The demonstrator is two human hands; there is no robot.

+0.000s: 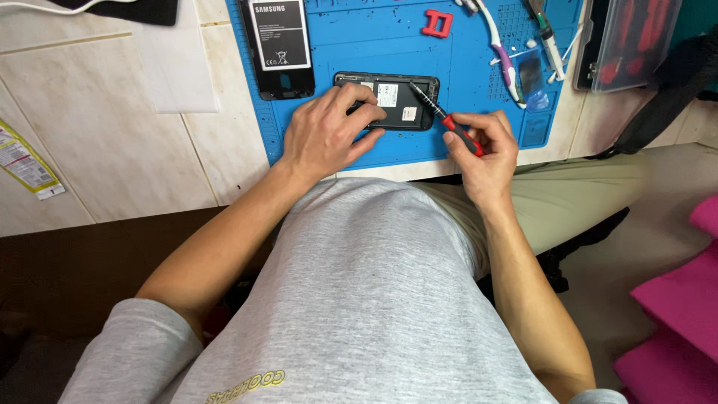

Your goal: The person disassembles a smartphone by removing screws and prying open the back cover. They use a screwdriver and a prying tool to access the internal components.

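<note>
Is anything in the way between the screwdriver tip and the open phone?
Nothing visible is. The screwdriver in the right hand slants straight to the opened phone; the left hand presses the phone's other end, off that path.

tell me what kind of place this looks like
Likely a home or small phone repair bench. A blue repair mat lies on a tiled counter; the left hand steadies an opened phone, the right hand works a small screwdriver, and a removed battery lies nearby.

Both bare forearms reach forward; the left hand (325, 135) lies palm-down with fingers spread, the right hand (482, 146) is curled in a pinch.
</note>
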